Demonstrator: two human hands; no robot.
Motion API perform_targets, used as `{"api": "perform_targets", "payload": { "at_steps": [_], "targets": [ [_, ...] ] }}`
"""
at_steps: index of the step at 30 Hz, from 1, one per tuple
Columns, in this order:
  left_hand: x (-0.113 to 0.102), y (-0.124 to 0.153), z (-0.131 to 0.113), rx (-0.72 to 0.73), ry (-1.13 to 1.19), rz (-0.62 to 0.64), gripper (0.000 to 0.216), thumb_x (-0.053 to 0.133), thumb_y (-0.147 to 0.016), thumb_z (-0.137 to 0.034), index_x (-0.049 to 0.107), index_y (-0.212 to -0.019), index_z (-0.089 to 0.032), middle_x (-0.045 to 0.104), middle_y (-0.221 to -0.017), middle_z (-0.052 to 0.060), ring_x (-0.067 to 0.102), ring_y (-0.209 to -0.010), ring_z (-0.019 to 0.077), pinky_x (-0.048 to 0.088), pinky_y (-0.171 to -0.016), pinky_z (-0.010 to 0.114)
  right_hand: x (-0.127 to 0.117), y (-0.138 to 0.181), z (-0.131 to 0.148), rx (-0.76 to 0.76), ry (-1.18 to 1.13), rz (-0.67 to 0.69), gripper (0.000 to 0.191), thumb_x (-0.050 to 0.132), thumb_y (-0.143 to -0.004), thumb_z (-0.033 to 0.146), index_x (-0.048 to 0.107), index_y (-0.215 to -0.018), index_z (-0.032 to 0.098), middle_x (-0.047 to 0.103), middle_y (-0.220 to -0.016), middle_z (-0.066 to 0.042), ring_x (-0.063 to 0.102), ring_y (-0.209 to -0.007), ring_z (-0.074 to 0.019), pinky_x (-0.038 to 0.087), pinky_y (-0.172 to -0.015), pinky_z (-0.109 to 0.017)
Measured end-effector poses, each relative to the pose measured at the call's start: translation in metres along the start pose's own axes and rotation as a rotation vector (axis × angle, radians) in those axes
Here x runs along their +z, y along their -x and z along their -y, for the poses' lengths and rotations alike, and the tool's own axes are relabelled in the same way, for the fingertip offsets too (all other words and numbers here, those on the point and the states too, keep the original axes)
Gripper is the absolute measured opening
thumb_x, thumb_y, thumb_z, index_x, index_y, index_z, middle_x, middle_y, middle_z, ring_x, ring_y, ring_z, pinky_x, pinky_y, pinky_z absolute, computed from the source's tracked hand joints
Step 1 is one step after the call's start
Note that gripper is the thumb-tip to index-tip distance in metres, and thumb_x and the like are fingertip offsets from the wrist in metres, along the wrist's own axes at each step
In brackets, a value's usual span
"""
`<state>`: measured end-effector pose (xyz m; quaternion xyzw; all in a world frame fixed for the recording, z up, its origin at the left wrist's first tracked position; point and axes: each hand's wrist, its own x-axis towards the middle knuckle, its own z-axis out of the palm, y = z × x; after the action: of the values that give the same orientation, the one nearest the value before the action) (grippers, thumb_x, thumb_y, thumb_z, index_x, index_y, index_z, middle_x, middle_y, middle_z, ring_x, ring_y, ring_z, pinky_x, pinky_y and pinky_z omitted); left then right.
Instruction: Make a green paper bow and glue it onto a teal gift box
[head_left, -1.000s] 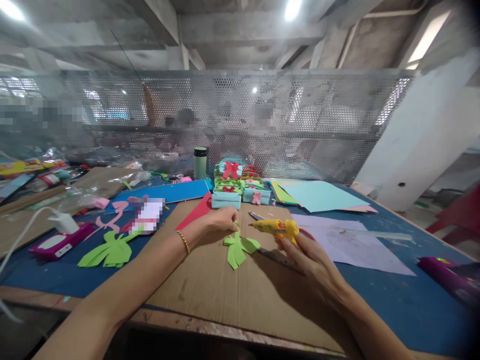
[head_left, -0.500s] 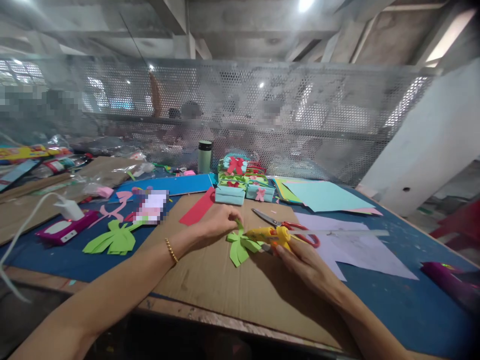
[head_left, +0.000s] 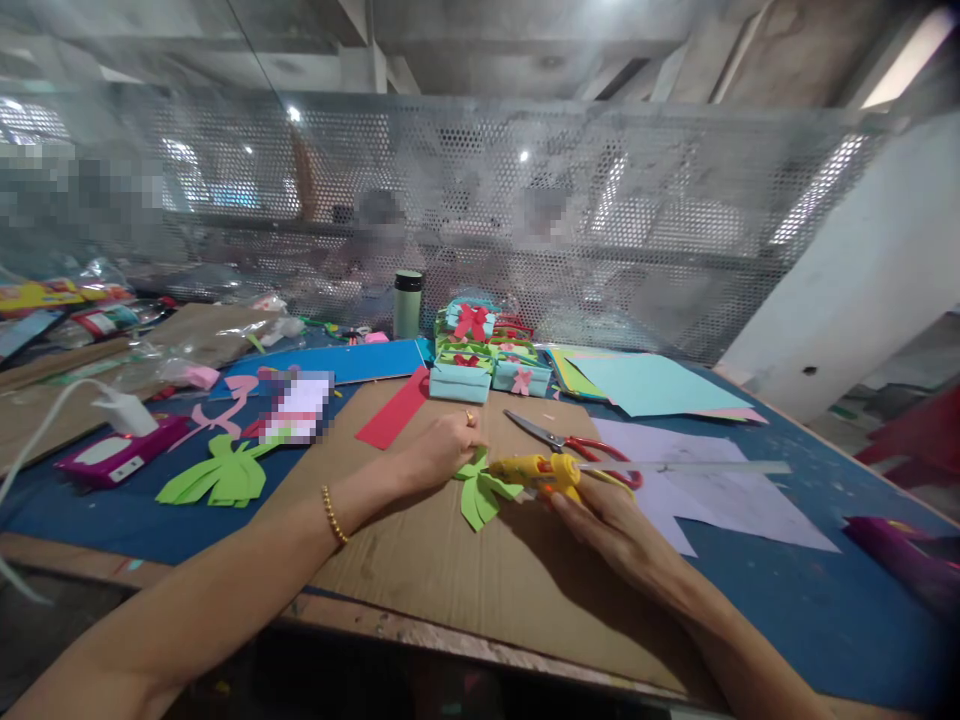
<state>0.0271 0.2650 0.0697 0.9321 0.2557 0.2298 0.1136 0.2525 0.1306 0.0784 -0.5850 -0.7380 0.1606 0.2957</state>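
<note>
My left hand (head_left: 444, 447) is closed in a pinch on the top of a green paper leaf cut-out (head_left: 480, 494), holding it down on a brown cardboard sheet (head_left: 465, 580). My right hand (head_left: 600, 517) grips a yellow glue gun (head_left: 534, 471) lying almost level, its nozzle pointing left at the upper part of the leaf, close to my left fingers. A bead bracelet sits on my left wrist and a ring on one finger.
Red-handled scissors (head_left: 576, 441) and a long ruler (head_left: 690, 467) lie behind the glue gun on white paper (head_left: 720, 500). Small teal gift boxes (head_left: 480, 355), a green cup (head_left: 408, 303), coloured sheets (head_left: 645, 385), another green leaf (head_left: 214, 482) and a purple device (head_left: 112, 458) lie around. A perforated metal screen (head_left: 525, 220) closes the back.
The glue gun has dropped lower and moved left until its nozzle reaches the leaf. My left hand stays pinched on the leaf. The scissors, first hidden behind the gun, show now.
</note>
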Motion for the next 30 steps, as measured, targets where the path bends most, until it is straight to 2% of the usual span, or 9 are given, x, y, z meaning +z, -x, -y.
{"api": "perform_targets", "payload": {
  "at_steps": [7,11,19,24,30],
  "targets": [
    [0.006,0.001,0.009,0.072,-0.064,0.037,0.026,0.050,-0.090,-0.010,0.071,-0.076,-0.016,0.051,-0.083,0.005,0.047,-0.073,0.0151,0.035,-0.068,0.027,0.001,-0.001,0.003,0.027,0.016,0.029,0.048,0.039,-0.095,0.061,0.055,-0.074,0.021,0.063,-0.074,-0.006,0.054,-0.069,-0.0207,0.039,-0.061,-0.032],
    [0.006,0.003,0.012,0.092,-0.049,0.059,0.025,0.049,-0.091,-0.012,0.070,-0.078,-0.016,0.051,-0.084,0.006,0.047,-0.073,0.0159,0.035,-0.067,0.027,0.003,-0.002,0.004,0.037,0.050,0.054,0.047,0.037,-0.096,0.060,0.053,-0.074,0.022,0.063,-0.076,-0.005,0.054,-0.071,-0.0210,0.040,-0.065,-0.033],
    [-0.012,0.011,0.005,0.046,0.094,0.116,0.027,0.047,-0.092,-0.011,0.071,-0.082,-0.018,0.055,-0.083,0.005,0.050,-0.074,0.0153,0.034,-0.067,0.026,0.004,-0.002,0.001,0.060,0.099,0.075,0.048,0.034,-0.096,0.061,0.051,-0.072,0.022,0.062,-0.075,-0.005,0.053,-0.070,-0.0217,0.041,-0.065,-0.035],
    [-0.013,0.013,0.003,0.019,0.176,0.082,0.027,0.050,-0.090,-0.010,0.075,-0.092,-0.020,0.061,-0.083,0.004,0.054,-0.076,0.0154,0.036,-0.069,0.026,0.004,-0.002,0.000,0.058,0.100,0.083,0.048,0.033,-0.096,0.061,0.050,-0.072,0.023,0.061,-0.073,-0.005,0.052,-0.068,-0.0210,0.041,-0.063,-0.034],
    [-0.008,0.013,0.008,0.059,0.177,0.078,0.027,0.051,-0.092,-0.013,0.077,-0.097,-0.020,0.066,-0.086,0.005,0.058,-0.080,0.0156,0.038,-0.070,0.025,0.004,-0.004,0.000,0.062,0.091,0.090,0.049,0.033,-0.096,0.062,0.051,-0.073,0.022,0.062,-0.076,-0.007,0.053,-0.070,-0.0221,0.041,-0.065,-0.036]
  ]
}}
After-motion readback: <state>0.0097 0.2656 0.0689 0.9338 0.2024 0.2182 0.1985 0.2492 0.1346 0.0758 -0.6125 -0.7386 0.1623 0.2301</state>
